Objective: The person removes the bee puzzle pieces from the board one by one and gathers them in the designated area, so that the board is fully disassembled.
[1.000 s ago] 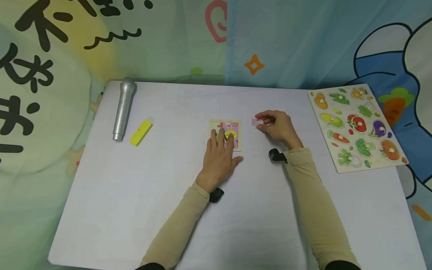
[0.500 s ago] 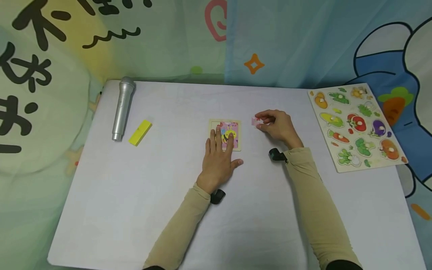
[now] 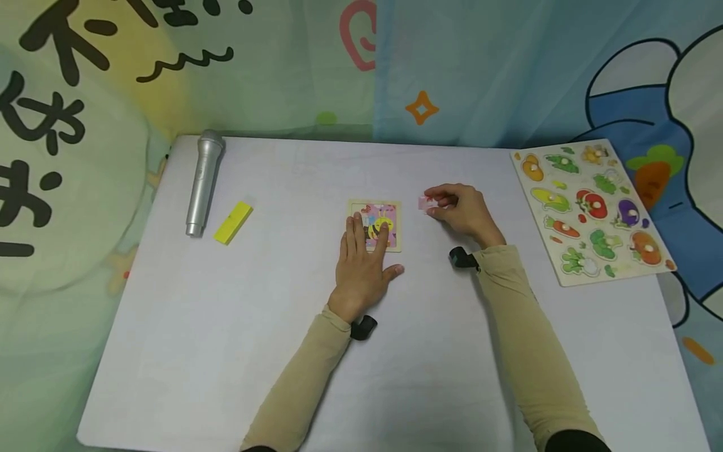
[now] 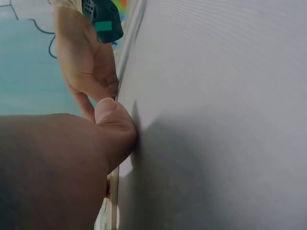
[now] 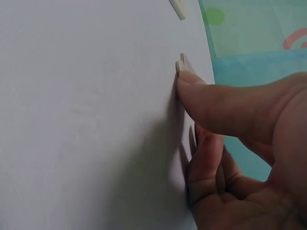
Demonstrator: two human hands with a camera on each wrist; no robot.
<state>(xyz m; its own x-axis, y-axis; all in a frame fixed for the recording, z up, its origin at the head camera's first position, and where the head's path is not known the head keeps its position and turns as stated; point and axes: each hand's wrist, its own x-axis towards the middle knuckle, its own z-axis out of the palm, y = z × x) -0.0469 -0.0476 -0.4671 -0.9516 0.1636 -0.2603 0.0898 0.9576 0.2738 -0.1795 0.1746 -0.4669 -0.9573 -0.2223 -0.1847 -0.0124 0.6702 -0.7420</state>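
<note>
Two boards (image 3: 398,227) (image 3: 595,224), one piece (image 3: 425,203), one microphone (image 3: 204,183), one block (image 3: 233,223)

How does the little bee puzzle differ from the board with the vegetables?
The bee puzzle is small; the veg board is much bigger.
The bee puzzle shows one bee on pink; the veg board shows many separate vegetables on cream.
The left grip partly covers the bee puzzle; the veg board is uncovered.
Both lie on the white table and carry colourful cartoon pictures.
</note>
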